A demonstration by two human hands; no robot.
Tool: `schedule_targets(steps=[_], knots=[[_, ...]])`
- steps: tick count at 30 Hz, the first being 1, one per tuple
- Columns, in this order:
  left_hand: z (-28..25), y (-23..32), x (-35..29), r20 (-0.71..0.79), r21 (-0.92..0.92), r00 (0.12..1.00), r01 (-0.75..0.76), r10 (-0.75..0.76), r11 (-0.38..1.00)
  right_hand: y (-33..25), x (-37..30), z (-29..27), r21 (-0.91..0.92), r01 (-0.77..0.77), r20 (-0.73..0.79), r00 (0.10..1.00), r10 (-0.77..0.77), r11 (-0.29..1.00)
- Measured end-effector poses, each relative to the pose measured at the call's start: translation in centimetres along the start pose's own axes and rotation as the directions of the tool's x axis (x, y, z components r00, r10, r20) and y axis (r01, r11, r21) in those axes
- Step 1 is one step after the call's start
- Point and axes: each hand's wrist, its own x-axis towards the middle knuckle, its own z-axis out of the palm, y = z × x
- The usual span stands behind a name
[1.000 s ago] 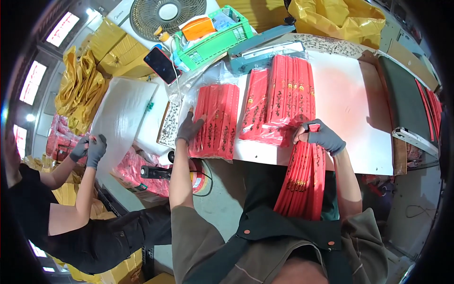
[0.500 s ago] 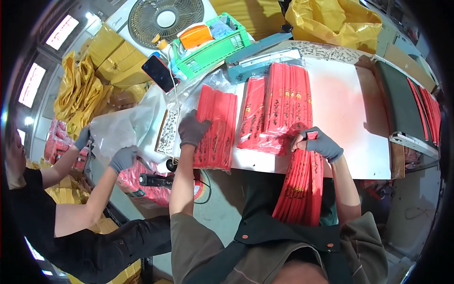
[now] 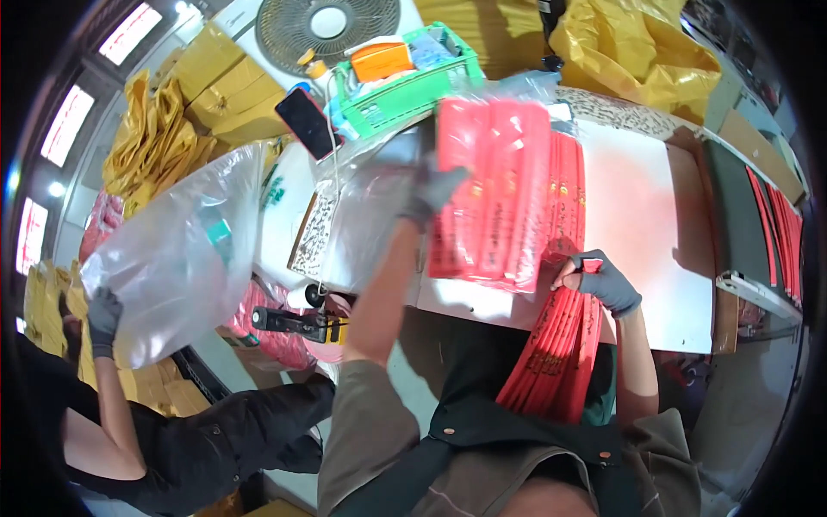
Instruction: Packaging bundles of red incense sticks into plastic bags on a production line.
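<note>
Nearest: bundle of red strips [image 3: 551,358] hanging below the near edge of the tabletop [image 3: 637,267], fanned at the bottom. Right hand [image 3: 593,277], grey fingertip-less glove, closed tight around its top end, at the near edge. Left hand [image 3: 433,194], gloved, motion-blurred, over the tabletop's left half, clasping the left edge of a bagged red pack [image 3: 493,207], thumb on top. Pack is over the tabletop's middle, partly covering other red strips [image 3: 568,181]; can't tell if touching them. Clear plastic [image 3: 375,211] lies left of it on the tabletop. Black handheld device [image 3: 289,322] off the tabletop's near left corner. Co-worker [image 3: 250,426] left of the tabletop with a clear bag [image 3: 172,276] spread out. Dark panel [image 3: 739,220] with more red strips at the tabletop's right end. Beyond the tabletop's far left: phone [image 3: 307,125], green crate [image 3: 413,99], fan [image 3: 327,26]. Yellow sack [image 3: 633,56] beyond its far right.
</note>
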Motion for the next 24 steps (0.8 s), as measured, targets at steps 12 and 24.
schedule_targets(steps=[12, 24], knots=[[-8.9, -8.8, -7.1, -0.094, 0.154, 0.988, 0.136, -0.122, 0.979, 1.1, 0.0, -0.5, 0.005, 0.015, -0.026, 1.0, -0.015, 1.0], [-12.5, -18.6, -13.7, -0.08, 0.657, 0.973, 0.214, -0.215, 0.723, 0.6, 0.5, 0.1, -0.045, -0.023, -0.044, 0.999, 0.021, 0.999]])
